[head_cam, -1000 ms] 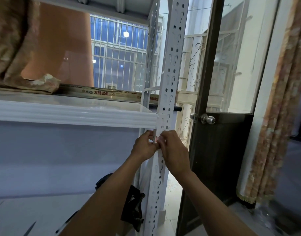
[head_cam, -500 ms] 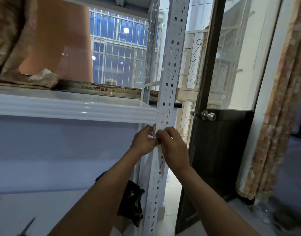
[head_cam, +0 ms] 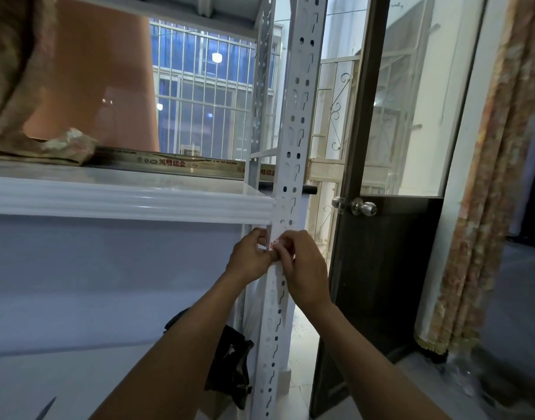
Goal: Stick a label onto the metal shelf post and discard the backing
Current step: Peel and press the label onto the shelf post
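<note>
The label [head_cam: 274, 244] is a small piece showing red print on white. Only a sliver of it is visible, because the fingertips of both hands cover most of it. It lies against the front face of the white metal shelf post [head_cam: 294, 116], just below the ribbed front edge of the white shelf [head_cam: 123, 204]. The post is an upright angle strip punched with paired round holes and keyhole slots along its whole length.

The left hand [head_cam: 250, 259] has its fingers curled, with thumb and forefinger pinching the label's left end at the post's edge. The right hand [head_cam: 302, 269] is curled over the post from the other side, its fingertips gripping the label's right part. The two hands touch each other at the fingertips. Whether the backing is on the label cannot be told.

A long printed carton [head_cam: 169, 162] lies on the shelf. A dark door [head_cam: 381, 283] with a round metal knob [head_cam: 363, 207] stands just right of the post, and a patterned curtain [head_cam: 487, 207] hangs further right.
</note>
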